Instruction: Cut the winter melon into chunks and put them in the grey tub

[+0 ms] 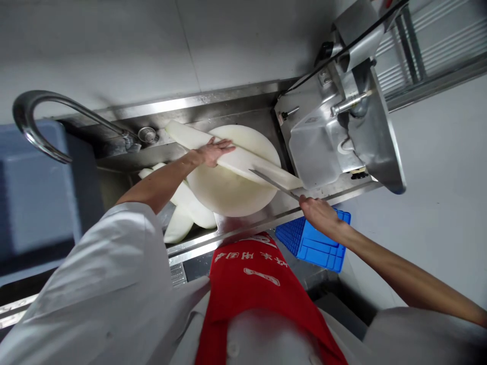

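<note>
A long, pale, peeled piece of what looks like winter melon (243, 161) lies slantwise across a round white cutting board (228, 195), its ends reaching past the rim. My left hand (215, 152) rests on it from above, fingers spread, nothing gripped. In my right hand (318, 215) is the handle of a knife (271, 181). The blade points left and lies over the lower right part of the long piece; whether it touches cannot be made out. More peeled pale pieces (192, 208) sit in the sink at the board's left.
A curved metal faucet (72, 99) rises at the left, beside a grey-blue plastic bin (38, 192). To the right of the board stands a metal slicing machine (342, 121) with a large plate. Blue crates (319, 246) are below the counter edge (258, 223).
</note>
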`<state>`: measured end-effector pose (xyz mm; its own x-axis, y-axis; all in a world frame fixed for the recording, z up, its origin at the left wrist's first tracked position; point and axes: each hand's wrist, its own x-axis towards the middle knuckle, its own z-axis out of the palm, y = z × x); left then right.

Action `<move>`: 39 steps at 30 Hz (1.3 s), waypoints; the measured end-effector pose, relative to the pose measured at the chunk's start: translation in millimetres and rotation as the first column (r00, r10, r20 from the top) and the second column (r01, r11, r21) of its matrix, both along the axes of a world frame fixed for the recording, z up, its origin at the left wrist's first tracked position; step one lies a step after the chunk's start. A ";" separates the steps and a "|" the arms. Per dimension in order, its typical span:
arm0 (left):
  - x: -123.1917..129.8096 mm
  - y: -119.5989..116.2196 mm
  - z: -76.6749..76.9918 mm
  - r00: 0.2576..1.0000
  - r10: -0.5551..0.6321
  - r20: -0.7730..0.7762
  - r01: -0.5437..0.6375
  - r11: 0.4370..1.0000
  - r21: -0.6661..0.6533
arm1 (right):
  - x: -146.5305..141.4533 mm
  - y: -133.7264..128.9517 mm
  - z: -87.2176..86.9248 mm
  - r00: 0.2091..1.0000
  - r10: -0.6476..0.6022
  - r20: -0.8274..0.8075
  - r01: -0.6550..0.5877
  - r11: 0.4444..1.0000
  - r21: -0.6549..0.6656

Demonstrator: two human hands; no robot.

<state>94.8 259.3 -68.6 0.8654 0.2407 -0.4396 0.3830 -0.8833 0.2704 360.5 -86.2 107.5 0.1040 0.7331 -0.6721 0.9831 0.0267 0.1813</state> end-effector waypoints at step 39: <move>-6.0 6.5 -7.1 0.999 -0.038 -0.019 0.038 0.999 -0.007 | 58.6 -36.6 35.7 0.952 0.159 0.262 -0.162 0.987 -0.009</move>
